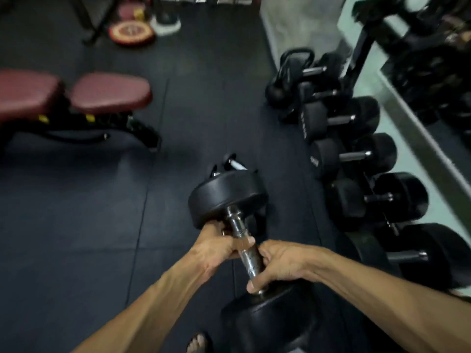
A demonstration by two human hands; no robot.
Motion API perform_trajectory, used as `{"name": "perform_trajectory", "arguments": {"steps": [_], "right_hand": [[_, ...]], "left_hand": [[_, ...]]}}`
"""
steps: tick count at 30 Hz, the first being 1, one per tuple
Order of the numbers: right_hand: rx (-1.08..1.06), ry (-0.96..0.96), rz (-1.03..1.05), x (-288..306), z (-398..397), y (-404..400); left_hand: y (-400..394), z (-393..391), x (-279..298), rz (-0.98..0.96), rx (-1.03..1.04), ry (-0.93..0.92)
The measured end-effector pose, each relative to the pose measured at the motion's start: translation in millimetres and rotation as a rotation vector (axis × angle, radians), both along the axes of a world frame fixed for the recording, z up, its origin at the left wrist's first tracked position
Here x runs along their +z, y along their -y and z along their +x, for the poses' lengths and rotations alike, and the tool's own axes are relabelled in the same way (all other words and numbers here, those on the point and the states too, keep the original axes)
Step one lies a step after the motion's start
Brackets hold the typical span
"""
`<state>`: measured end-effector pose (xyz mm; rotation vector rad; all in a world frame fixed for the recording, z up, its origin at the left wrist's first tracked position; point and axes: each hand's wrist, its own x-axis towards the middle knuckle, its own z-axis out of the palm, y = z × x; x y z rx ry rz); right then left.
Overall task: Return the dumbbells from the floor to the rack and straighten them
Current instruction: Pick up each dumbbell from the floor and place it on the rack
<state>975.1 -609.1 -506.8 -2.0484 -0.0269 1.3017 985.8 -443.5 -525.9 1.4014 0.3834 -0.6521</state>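
- A view from the person's head looks down at a dark rubber gym floor (102, 225), with both bare forearms reaching forward from the bottom edge.
- Both hands hold one large black dumbbell (244, 240) by its shiny metal handle, which runs from the upper left down to the lower right.
- The left hand (219, 244) wraps the upper part of the handle, just under the far round weight; its grip is curled tightly round the metal.
- The right hand (277, 263) wraps the lower part of the handle, just above the near weight; its grip is also curled round the metal, thumb pointing down.
- The two hands sit close together on the handle, nearly touching.
- Whether the dumbbell is lifted clear of the floor cannot be told.
- Beyond the far weight, another smaller dumbbell (235, 165) lies on the floor, mostly hidden.
- Along the right side stands a low rack (356, 64) holding a row of black dumbbells (354, 155), their handles pointing across the row.
- A mirror (433, 72) runs along the wall behind the rack.
- At the left stands a weight bench (76, 95) with dark red pads.
- A round red weight plate (131, 33) lies on the floor at the top, blurred.
- Toes in a sandal (197, 342) show at the bottom edge.
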Motion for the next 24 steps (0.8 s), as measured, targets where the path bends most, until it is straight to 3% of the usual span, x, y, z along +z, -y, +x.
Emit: {"name": "perform_trajectory", "arguments": {"steps": [9, 16, 24], "right_hand": [[-0.140, 0.149, 0.048, 74, 63, 73], [-0.213, 0.210, -0.058, 115, 115, 164], [-0.466, 0.217, -0.112, 138, 157, 265]], "left_hand": [[80, 89, 92, 0.130, -0.122, 0.111], [178, 154, 130, 0.082, -0.188, 0.104], [299, 236, 148, 0.057, -0.482, 0.128]]}}
